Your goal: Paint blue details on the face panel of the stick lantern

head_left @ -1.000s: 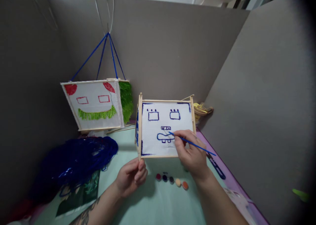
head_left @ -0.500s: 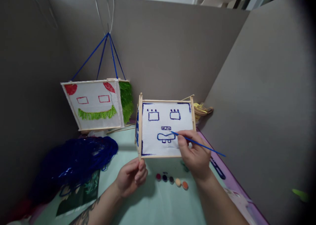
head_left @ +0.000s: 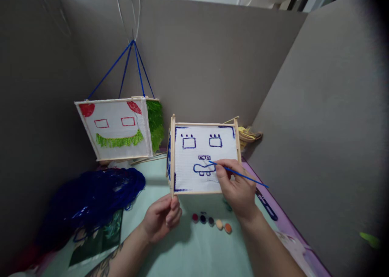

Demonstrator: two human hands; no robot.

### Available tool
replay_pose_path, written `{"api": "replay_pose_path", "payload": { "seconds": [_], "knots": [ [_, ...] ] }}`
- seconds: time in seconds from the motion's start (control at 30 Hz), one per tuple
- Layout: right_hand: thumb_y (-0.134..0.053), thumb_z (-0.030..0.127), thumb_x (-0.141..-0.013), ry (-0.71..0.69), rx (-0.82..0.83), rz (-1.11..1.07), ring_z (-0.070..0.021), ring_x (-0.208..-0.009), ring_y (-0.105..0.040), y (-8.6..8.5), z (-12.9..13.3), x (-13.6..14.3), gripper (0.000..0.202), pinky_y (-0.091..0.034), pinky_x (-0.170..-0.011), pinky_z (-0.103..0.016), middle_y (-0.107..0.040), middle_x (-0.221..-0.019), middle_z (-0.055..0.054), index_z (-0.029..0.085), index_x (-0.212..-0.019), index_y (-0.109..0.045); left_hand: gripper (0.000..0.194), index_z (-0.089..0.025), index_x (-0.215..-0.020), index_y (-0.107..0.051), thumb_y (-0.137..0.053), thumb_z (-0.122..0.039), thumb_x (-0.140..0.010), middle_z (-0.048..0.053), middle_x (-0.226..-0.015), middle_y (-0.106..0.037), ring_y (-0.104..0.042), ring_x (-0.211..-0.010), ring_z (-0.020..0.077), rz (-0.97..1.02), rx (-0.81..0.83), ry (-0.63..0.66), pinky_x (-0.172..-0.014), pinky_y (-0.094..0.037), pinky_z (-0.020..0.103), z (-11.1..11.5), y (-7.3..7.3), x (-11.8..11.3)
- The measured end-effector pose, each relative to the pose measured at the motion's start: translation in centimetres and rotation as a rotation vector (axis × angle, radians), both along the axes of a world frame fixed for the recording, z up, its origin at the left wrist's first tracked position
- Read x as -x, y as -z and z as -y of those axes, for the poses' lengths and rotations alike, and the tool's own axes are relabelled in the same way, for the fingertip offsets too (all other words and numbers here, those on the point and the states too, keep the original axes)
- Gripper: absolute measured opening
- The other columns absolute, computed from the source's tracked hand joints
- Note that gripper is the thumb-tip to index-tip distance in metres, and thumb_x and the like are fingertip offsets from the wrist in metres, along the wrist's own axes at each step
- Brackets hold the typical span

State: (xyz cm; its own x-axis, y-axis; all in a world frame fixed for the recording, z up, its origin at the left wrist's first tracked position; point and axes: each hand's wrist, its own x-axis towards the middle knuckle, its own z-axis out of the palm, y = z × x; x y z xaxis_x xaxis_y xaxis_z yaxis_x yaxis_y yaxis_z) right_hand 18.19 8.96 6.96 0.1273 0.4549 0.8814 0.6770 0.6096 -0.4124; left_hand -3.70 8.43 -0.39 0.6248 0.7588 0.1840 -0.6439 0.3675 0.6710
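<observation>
A wood-framed white box lantern (head_left: 188, 175) stands upright, with a blue face, square eyes and corner marks drawn on its front. My left hand (head_left: 162, 217) pinches the lower end of its left wooden post. In my right hand (head_left: 238, 183) is a thin blue paintbrush (head_left: 251, 179), its tip at the drawn nose, just above the mouth. That hand covers the panel's lower right part. Below the box, small paint pots (head_left: 211, 221) in red, dark, cream and orange lie in a row on the pale green cloth (head_left: 194, 252).
A second box lantern (head_left: 118, 110) with red and green decoration hangs by blue cords at the left. Blue string (head_left: 100, 196) is heaped below it, over a dark green packet (head_left: 97, 246). A dark blue cutter (head_left: 267, 206) lies at the right edge. Grey walls surround the table.
My right hand has shifted slightly left with the brush, whose tip has moved a little left along the nose. My left hand and the box look unmoved.
</observation>
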Motion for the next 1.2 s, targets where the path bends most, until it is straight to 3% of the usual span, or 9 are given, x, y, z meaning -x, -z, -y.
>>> {"api": "replay_pose_path", "payload": {
  "seconds": [0.53,0.7,0.83,0.97,1.07,1.2],
  "knots": [
    [-0.055,0.022,-0.086,-0.034,0.023,0.007,-0.0145,-0.069,-0.061,-0.3,0.0,0.1,0.01,-0.05,-0.066,-0.028,-0.066,-0.076,-0.001,0.02,-0.089,-0.065,0.024,-0.015,-0.07,-0.057,-0.043,-0.022,-0.089,-0.004,-0.045,-0.028,-0.021,-0.043,0.0099,0.006,0.018,0.004,-0.041,-0.022,0.019,-0.1,0.0,0.1],
    [-0.06,0.024,-0.083,-0.037,-0.056,-0.282,-0.0147,-0.068,-0.063,-0.3,0.9,-0.7,0.007,-0.05,-0.065,-0.028,-0.067,-0.075,0.0,0.022,-0.084,-0.067,0.024,-0.014,-0.071,-0.059,-0.044,-0.022,-0.089,-0.004,-0.045,-0.027,-0.02,-0.043,0.0098,-0.002,0.028,-0.01,-0.041,-0.022,0.019,0.0,-0.3,0.1],
    [-0.053,0.027,-0.087,0.107,-0.149,-0.49,-0.0165,-0.072,-0.066,-0.9,0.7,-2.3,0.018,-0.052,-0.071,-0.032,-0.07,-0.081,-0.003,0.02,-0.095,-0.067,0.024,-0.014,-0.072,-0.061,-0.046,-0.024,-0.088,-0.005,-0.045,-0.026,-0.021,-0.044,0.0097,-0.002,0.019,-0.022,-0.041,-0.023,0.019,-0.1,-0.3,0.1],
    [-0.053,0.027,-0.083,0.185,0.068,-0.485,-0.0203,-0.09,-0.065,-1.2,-0.9,-4.0,0.019,-0.05,-0.079,-0.035,-0.069,-0.099,-0.007,0.02,-0.098,-0.064,0.024,-0.015,-0.073,-0.064,-0.047,-0.024,-0.088,-0.005,-0.046,-0.025,-0.021,-0.044,0.0098,0.006,0.025,-0.028,-0.041,-0.024,0.019,-0.2,-0.3,0.2],
    [-0.058,0.029,-0.078,0.093,0.239,-0.48,-0.0204,-0.084,-0.065,-1.0,-1.8,-4.7,0.023,-0.052,-0.073,-0.034,-0.068,-0.098,-0.008,0.02,-0.099,-0.061,0.024,-0.015,-0.073,-0.065,-0.048,-0.024,-0.088,-0.005,-0.047,-0.025,-0.02,-0.044,0.0095,0.01,0.034,-0.036,-0.041,-0.024,0.019,-0.1,-0.5,0.2],
    [-0.059,0.03,-0.076,0.023,0.329,-0.428,-0.0187,-0.077,-0.065,-0.4,-2.2,-4.9,0.026,-0.051,-0.068,-0.031,-0.067,-0.092,-0.007,0.021,-0.1,-0.057,0.023,-0.014,-0.074,-0.065,-0.051,-0.025,-0.087,-0.005,-0.048,-0.024,-0.02,-0.045,0.0089,0.01,0.028,-0.05,-0.042,-0.025,0.019,-0.1,-0.3,0.4]
  ]
}}
